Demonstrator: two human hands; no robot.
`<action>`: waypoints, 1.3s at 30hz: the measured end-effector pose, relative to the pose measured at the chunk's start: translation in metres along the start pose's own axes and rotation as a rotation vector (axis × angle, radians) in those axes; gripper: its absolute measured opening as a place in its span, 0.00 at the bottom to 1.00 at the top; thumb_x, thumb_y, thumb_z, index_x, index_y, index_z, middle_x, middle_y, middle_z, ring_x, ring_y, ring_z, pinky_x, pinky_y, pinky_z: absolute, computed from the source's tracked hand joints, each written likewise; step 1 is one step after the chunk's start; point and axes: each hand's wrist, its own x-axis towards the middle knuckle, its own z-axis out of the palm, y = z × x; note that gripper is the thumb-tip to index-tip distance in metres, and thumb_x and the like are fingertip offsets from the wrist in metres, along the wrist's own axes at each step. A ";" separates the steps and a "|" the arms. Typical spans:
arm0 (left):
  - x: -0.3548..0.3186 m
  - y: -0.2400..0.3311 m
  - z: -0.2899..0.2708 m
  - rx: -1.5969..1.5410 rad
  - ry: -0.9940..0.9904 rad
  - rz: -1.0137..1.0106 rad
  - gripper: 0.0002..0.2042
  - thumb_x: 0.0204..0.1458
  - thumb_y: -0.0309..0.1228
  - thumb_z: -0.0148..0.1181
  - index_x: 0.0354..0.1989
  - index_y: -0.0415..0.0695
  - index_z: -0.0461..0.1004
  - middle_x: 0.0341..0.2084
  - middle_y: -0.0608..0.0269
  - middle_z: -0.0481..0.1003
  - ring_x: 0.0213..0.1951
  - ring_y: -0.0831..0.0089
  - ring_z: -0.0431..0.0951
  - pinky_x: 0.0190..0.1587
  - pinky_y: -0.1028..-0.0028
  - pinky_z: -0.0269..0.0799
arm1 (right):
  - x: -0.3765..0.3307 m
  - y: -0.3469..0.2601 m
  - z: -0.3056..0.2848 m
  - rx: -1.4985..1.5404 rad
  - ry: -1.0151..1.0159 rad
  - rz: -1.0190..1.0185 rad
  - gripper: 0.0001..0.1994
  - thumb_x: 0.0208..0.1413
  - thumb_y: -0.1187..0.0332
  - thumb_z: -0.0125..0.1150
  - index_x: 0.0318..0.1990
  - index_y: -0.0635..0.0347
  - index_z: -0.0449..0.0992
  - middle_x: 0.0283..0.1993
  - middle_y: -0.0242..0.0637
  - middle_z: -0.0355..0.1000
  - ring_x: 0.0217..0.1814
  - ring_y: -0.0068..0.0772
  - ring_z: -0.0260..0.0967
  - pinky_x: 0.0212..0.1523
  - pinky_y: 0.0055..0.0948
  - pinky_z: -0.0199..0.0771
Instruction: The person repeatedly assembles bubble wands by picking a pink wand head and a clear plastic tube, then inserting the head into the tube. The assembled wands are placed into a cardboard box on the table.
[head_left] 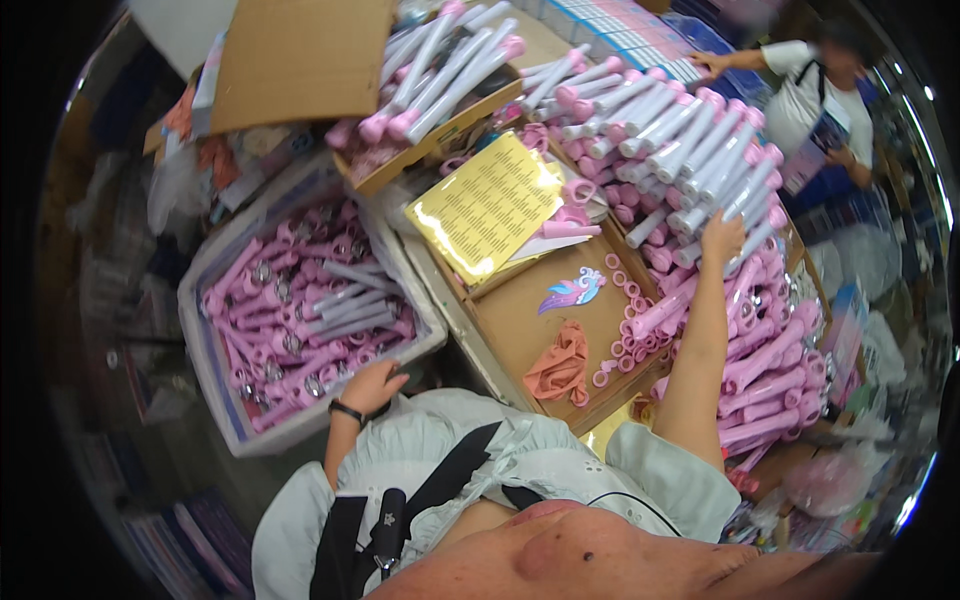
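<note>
From the head view, our right hand (pixel 722 237) reaches into the heap of white tubes with pink caps (pixel 690 140); we cannot tell whether its fingers grip one. Our left hand (pixel 372 385) rests loosely curled, holding nothing, at the grey bin (pixel 225 400) of pink handles (pixel 300 310). A careless tug could topple tubes onto the pink rings (pixel 632 335).

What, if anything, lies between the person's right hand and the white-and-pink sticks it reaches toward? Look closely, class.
Nothing visible does. The right hand already rests on the heap of white-and-pink sticks, its fingertips touching them. The pink rings lie lower, beside the forearm, not in the way.
</note>
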 end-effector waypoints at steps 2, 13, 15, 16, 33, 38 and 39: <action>0.009 -0.011 0.001 -0.062 -0.027 -0.016 0.17 0.50 0.41 0.54 0.37 0.38 0.70 0.32 0.46 0.72 0.36 0.50 0.72 0.36 0.62 0.67 | 0.002 0.001 -0.006 0.127 -0.012 -0.063 0.23 0.48 0.57 0.55 0.45 0.67 0.71 0.44 0.56 0.70 0.47 0.58 0.66 0.48 0.48 0.64; 0.076 -0.138 0.027 -0.149 -0.063 -0.174 0.21 0.50 0.44 0.54 0.44 0.40 0.70 0.37 0.46 0.74 0.42 0.53 0.74 0.44 0.61 0.69 | -0.236 -0.011 -0.132 0.503 -0.265 -0.458 0.11 0.54 0.72 0.54 0.43 0.69 0.69 0.40 0.45 0.68 0.41 0.39 0.64 0.42 0.31 0.64; 0.101 -0.167 0.037 -0.104 0.083 -0.252 0.21 0.48 0.43 0.55 0.45 0.39 0.68 0.39 0.43 0.72 0.43 0.50 0.72 0.46 0.59 0.67 | -0.308 -0.011 -0.157 0.535 -0.479 -0.364 0.08 0.54 0.73 0.53 0.39 0.68 0.71 0.38 0.43 0.68 0.41 0.37 0.64 0.40 0.30 0.64; 0.112 -0.179 0.044 -0.078 0.132 -0.316 0.22 0.48 0.42 0.56 0.45 0.38 0.67 0.40 0.42 0.72 0.44 0.48 0.71 0.47 0.59 0.67 | -0.342 -0.014 -0.171 0.555 -0.474 -0.342 0.06 0.54 0.74 0.53 0.38 0.67 0.71 0.38 0.43 0.68 0.41 0.37 0.65 0.39 0.30 0.65; 0.185 -0.281 0.101 0.453 -0.063 -0.013 0.24 0.38 0.27 0.60 0.49 0.45 0.67 0.46 0.51 0.69 0.45 0.55 0.71 0.52 0.54 0.61 | -0.400 -0.108 -0.268 0.336 -0.912 -0.226 0.07 0.52 0.71 0.54 0.38 0.60 0.72 0.40 0.42 0.69 0.41 0.44 0.69 0.40 0.33 0.69; 0.145 -0.233 0.050 0.267 -0.113 -0.014 0.21 0.38 0.26 0.59 0.44 0.41 0.65 0.41 0.46 0.70 0.44 0.50 0.71 0.45 0.58 0.68 | -0.409 -0.101 -0.269 0.344 -0.908 -0.165 0.07 0.53 0.69 0.52 0.38 0.59 0.72 0.38 0.42 0.69 0.40 0.43 0.69 0.39 0.33 0.69; 0.137 -0.211 0.037 0.227 -0.031 -0.008 0.17 0.39 0.26 0.56 0.41 0.41 0.65 0.37 0.45 0.72 0.41 0.50 0.72 0.42 0.58 0.69 | -0.409 -0.099 -0.267 0.350 -0.893 -0.185 0.07 0.53 0.69 0.53 0.38 0.59 0.72 0.37 0.41 0.69 0.39 0.42 0.70 0.38 0.32 0.70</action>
